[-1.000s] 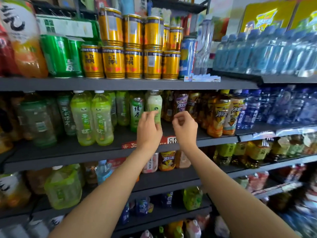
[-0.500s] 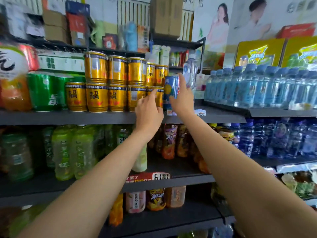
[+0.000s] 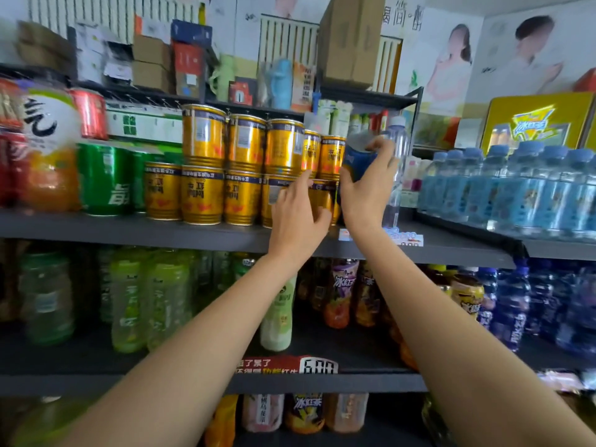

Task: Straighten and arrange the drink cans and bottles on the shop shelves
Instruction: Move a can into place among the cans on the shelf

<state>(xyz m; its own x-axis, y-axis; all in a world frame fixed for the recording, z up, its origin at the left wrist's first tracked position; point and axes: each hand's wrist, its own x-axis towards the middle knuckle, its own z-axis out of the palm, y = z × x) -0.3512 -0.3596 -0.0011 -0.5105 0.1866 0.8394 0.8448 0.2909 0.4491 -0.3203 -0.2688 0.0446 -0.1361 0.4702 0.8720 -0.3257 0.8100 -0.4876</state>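
Note:
Gold cans (image 3: 203, 162) stand stacked in two tiers on the dark upper shelf (image 3: 161, 230). At the right end of that stack my right hand (image 3: 366, 191) grips a blue can (image 3: 358, 158), lifted and tilted. My left hand (image 3: 298, 214) reaches with straight fingers to the lower gold cans (image 3: 277, 196) at the stack's right end; I cannot tell if it touches them. A tall clear water bottle (image 3: 398, 175) stands just right of the blue can.
Green cans (image 3: 103, 179) and a large orange drink bottle (image 3: 51, 150) stand left of the gold stack. Blue-labelled water bottles (image 3: 516, 188) fill the right shelf. Green tea and iced tea bottles (image 3: 161, 298) line the shelf below. Cardboard boxes (image 3: 351, 40) sit on top.
My view and both hands rose from the tea bottle shelf to the can shelf. My right hand took hold of the blue can and has now tilted it.

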